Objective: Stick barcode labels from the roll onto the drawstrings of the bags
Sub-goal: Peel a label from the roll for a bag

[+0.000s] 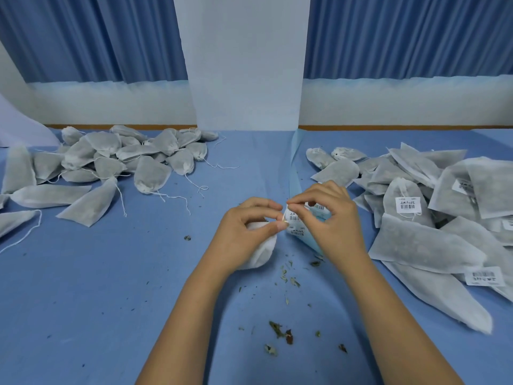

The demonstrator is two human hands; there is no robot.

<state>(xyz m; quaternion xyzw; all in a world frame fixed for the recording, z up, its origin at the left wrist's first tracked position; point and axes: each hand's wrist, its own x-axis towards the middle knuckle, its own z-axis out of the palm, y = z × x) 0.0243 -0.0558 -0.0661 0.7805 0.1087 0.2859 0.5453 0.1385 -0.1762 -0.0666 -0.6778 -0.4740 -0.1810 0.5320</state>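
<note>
R hand [330,218] fingers [298,202] pinch top edge of barcode label [294,216] at mid-bench. L hand [244,232] fingers [279,225] pinch label's lower corner w/ drawstring, palm over white bag [262,252]. Label strip [313,240] lies under R hand. Unlabelled bags [111,165] piled L; labelled bags [422,218] piled R. Dry leaf bits [280,329] scattered on blue bench [111,287].
</note>
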